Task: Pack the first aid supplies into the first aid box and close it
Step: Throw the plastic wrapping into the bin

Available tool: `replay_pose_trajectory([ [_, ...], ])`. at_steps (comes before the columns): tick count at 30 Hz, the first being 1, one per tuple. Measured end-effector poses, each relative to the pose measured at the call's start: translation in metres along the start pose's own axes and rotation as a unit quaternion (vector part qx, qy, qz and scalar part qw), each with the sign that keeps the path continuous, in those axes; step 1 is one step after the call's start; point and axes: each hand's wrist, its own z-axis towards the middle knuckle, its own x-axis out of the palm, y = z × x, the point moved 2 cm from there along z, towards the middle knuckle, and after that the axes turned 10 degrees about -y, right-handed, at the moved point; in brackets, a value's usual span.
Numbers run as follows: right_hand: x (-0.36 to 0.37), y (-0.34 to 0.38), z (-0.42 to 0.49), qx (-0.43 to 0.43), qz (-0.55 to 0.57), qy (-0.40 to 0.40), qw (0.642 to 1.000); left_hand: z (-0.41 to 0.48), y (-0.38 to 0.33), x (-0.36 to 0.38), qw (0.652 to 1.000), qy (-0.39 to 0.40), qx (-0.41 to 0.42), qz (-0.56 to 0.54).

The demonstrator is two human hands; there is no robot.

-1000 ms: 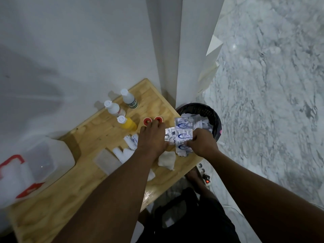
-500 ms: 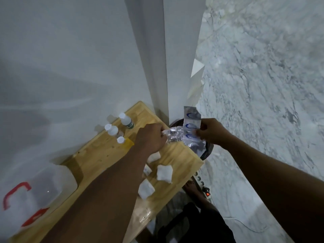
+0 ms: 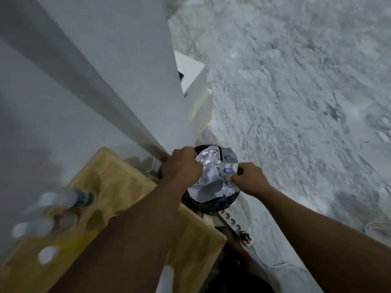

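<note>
While both my hands hang out past the end of the bench (image 3: 118, 176) and over the black bin (image 3: 211, 205), the thing that matters is the strip of sachets (image 3: 229, 172) between them. My right hand (image 3: 248, 178) pinches the strip's near edge, fingers closed on it. My left hand (image 3: 182, 168) is clenched on the crumpled foil wrapper (image 3: 208, 160) just to the left of that.

The strip runs lengthwise away from me, its blue-marked sachets one after another, so its long axis lies across the line joining my two sets of fingers. It sits just left of my right fingertips and just right of my left knuckles, touching the foil. My right hand holds it, and I judge that hand should carry it.

The bottles (image 3: 69, 197) are blurred, back to the left of my left forearm. The first aid box is out of view, so I cannot say how far the strip must travel.
</note>
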Motion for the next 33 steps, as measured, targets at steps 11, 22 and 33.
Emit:
replay_pose_trajectory([
  [11, 0.136, -0.082, 0.071, 0.057, 0.005, 0.084, 0.995, 0.072, 0.018, 0.123, 0.986, 0.140, -0.012, 0.085],
  [22, 0.129, -0.106, 0.079, 0.067, 0.000, 0.156, 0.985, 0.066, 0.020, 0.152, 0.979, 0.182, 0.010, 0.095],
  [33, 0.112, -0.080, 0.074, 0.044, 0.010, 0.141, 0.989, 0.052, 0.017, 0.130, 0.970, 0.230, 0.012, 0.082],
])
